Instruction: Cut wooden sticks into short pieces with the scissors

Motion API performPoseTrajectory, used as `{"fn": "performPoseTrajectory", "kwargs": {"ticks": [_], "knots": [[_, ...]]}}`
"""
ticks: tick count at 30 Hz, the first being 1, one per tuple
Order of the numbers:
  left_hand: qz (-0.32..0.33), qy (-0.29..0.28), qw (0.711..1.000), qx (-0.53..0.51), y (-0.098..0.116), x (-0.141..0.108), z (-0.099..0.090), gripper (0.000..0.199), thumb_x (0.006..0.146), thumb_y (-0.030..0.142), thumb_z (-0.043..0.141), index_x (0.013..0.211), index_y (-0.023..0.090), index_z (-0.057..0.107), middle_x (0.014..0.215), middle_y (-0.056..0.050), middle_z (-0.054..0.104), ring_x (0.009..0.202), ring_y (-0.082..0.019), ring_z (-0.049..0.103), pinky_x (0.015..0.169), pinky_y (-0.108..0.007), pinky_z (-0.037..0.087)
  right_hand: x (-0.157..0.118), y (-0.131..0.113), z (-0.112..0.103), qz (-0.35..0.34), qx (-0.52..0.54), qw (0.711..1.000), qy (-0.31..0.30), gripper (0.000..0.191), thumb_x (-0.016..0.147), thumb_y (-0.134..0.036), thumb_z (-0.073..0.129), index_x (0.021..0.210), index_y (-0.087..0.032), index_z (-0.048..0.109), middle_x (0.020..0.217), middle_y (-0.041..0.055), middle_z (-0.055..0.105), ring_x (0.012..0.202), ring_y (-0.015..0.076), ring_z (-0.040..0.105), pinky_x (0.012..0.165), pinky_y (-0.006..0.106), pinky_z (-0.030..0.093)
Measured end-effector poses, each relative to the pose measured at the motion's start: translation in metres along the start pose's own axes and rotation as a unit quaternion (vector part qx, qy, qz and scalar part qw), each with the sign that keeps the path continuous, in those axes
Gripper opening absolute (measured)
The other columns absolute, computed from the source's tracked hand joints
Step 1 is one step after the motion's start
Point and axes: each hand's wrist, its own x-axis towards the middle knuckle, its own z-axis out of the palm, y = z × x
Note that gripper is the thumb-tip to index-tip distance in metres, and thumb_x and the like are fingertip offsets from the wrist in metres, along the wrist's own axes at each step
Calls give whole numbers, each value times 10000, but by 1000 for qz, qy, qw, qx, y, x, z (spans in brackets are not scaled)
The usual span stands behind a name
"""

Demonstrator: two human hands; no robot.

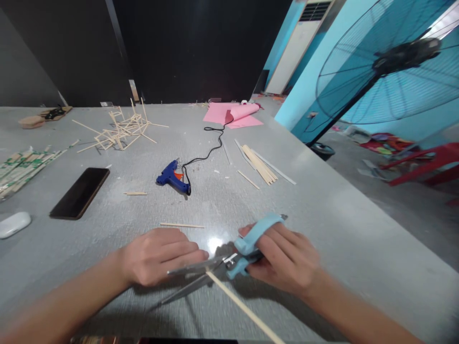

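My right hand grips scissors with light blue handles, and their blades are apart, pointing left. A thin wooden stick passes between the blades and slants down to the bottom edge of the view. My left hand is closed around the stick's upper end, right beside the blades; its fingertips are partly hidden. Just beyond the left hand lies a short stick piece on the grey table.
A blue glue gun with a black cord lies mid-table. Around it are a phone, a white case, packaged sticks, a stick frame, loose sticks and pink paper. A large fan stands right.
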Motion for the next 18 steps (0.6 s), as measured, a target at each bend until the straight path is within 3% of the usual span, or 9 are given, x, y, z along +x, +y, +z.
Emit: {"fn": "performPoseTrajectory", "kwargs": {"ticks": [5, 10, 13, 18], "knots": [[-27, 25, 999, -21, 0, -3, 3, 332, 1104, 217, 365, 1358, 106, 548, 991, -143, 786, 810, -230, 741, 676, -352, 611, 0, 0, 4, 10, -6, 1000, 28, 155, 888, -126, 595, 1026, -180, 640, 710, 25, 677, 598, 171, 614, 510, 293, 431], [-5, 58, 998, -7, -2, -3, 3, 333, 1068, 165, 458, 1369, 77, 570, 1094, -176, 786, 932, -255, 759, 767, -382, 642, 6, -3, 15, 32, 35, 998, 41, 214, 839, -112, 598, 1036, -186, 634, 711, 20, 684, 630, 184, 636, 513, 288, 437], [-2, 39, 999, -6, -2, -4, 0, 369, 1091, 203, 417, 1399, 63, 565, 1191, -215, 767, 1044, -269, 757, 869, -402, 649, 7, -4, 17, 38, 58, 997, 40, 213, 839, -128, 597, 1042, -185, 627, 720, 27, 685, 638, 189, 633, 521, 295, 446], [-36, 13, 999, -4, 2, -4, -6, 409, 1114, 243, 357, 1418, 107, 594, 1216, -194, 770, 1140, -240, 745, 984, -363, 624, 7, -3, 15, 32, 55, 998, 28, 228, 813, -80, 558, 1007, -184, 617, 732, 33, 678, 641, 189, 620, 520, 304, 431]]}}
